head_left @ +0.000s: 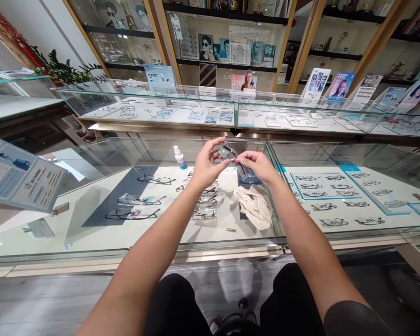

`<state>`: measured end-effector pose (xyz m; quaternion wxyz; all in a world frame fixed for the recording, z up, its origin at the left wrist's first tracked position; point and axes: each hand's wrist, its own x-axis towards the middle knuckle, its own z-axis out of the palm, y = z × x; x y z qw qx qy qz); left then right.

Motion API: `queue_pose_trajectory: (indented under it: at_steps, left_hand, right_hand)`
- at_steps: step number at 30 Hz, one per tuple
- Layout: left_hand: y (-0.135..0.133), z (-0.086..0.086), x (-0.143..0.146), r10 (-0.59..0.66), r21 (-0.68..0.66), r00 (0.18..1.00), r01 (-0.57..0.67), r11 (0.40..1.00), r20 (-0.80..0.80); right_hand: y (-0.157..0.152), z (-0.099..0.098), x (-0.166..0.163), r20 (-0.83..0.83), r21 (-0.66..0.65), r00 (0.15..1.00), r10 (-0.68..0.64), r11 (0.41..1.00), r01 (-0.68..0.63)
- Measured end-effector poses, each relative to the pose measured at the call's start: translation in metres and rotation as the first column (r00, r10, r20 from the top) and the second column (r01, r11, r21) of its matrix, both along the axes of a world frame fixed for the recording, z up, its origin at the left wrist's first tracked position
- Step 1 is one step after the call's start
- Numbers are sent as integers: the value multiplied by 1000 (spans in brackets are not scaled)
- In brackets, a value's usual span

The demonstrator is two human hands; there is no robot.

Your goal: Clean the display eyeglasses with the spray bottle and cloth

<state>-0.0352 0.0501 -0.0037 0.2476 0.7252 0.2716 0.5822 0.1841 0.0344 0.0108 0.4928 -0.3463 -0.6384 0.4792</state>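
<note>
A pair of glasses (231, 156) with clear lenses is held up above the glass counter (91, 224). My left hand (205, 165) pinches its left side, fingers curled around the frame. My right hand (257, 165) grips the right side, with a clear plastic sleeve (244, 172) hanging below it. A beige cleaning cloth (254, 205) lies on the counter just under my right hand. A small spray bottle (179, 157) stands left of my left hand.
Several pairs of glasses lie on the counter, among them black frames (133, 213) at the left and a stack (205, 205) in the middle. A leaflet stand (21, 179) is at the far left. More display cases (231, 114) and shelves stand behind.
</note>
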Motion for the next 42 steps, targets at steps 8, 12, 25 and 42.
queue_pose_trajectory:
  at_steps: [8, 12, 25, 42]
  left_hand:
    - [-28, 5, 15, 374, 77, 923, -381, 921, 88]
    - [-42, 4, 27, 177, -210, 981, -158, 965, 77]
    - [-32, 16, 21, 75, -372, 980, -1, 928, 182]
    - [-59, 104, -185, -40, -107, 160, -434, 895, -986]
  right_hand:
    - [0, -8, -14, -62, 172, 965, -254, 950, 261]
    - [-18, -11, -27, -1, 384, 902, -431, 833, 398]
    - [-35, -15, -34, 73, 651, 850, -522, 670, 356]
    - [-12, -20, -10, 72, 596, 734, -675, 619, 511]
